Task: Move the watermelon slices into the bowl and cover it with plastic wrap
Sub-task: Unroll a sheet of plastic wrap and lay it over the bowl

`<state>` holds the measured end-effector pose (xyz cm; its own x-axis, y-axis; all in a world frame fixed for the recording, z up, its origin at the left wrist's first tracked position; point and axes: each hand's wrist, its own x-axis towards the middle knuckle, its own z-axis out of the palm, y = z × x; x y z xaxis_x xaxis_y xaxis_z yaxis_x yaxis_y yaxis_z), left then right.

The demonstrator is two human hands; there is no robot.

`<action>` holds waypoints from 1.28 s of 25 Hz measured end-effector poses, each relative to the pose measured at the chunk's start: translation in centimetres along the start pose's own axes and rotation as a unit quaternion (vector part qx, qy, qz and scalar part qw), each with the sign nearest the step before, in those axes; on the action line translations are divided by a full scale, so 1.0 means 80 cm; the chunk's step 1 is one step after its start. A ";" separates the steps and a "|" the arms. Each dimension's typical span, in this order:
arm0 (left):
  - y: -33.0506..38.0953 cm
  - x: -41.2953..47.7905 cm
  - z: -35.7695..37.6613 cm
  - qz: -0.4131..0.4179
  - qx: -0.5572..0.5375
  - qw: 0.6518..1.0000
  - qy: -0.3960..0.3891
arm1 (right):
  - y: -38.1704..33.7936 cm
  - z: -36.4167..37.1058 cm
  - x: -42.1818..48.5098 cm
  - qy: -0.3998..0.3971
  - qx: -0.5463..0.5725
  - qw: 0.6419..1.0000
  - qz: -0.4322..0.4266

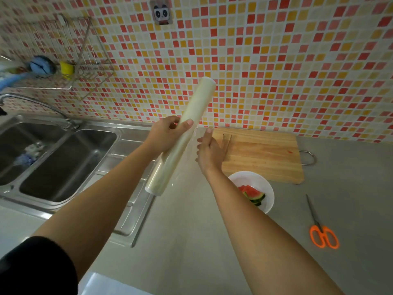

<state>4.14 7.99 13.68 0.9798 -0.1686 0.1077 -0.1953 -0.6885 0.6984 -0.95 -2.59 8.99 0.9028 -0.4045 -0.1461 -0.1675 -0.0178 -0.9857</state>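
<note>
From the head camera: your left hand [168, 133] is gripping the plastic wrap roll [180, 137] in the air, tilted, above the counter's [340, 188] edge by the sink [63, 158]. Your right hand [209, 154] is reaching for the loose film with fingers spread, holding nothing. The watermelon slices [252, 194] are sitting in the white bowl [265, 186]. The thin film could be sticking to itself if you are pulling crookedly.
</note>
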 end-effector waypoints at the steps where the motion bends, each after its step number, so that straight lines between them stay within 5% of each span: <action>1: 0.002 -0.003 0.001 0.003 -0.005 1.000 0.002 | -0.003 0.004 -0.003 -0.002 0.011 1.000 0.002; 15: 0.000 -0.020 0.032 -0.035 -0.127 0.991 0.006 | -0.004 0.002 0.005 0.061 -0.049 0.993 -0.093; 19: -0.006 -0.024 0.037 -0.039 -0.136 0.990 0.006 | -0.004 -0.007 0.011 0.107 -0.057 0.991 -0.060; 26: 0.007 -0.033 0.061 -0.068 -0.100 0.993 0.008 | 0.009 -0.030 0.002 0.015 0.016 0.999 0.027; 32: 0.030 -0.043 0.105 -0.092 -0.118 0.988 -0.045 | 0.040 -0.068 0.008 0.146 0.055 0.988 0.009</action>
<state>-0.10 0.97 9.03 0.9880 -0.1241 -0.0925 0.0125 -0.5318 0.8468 -3.06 -7.89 6.16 0.7450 -0.6501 -0.1497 -0.1242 0.0853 -0.9886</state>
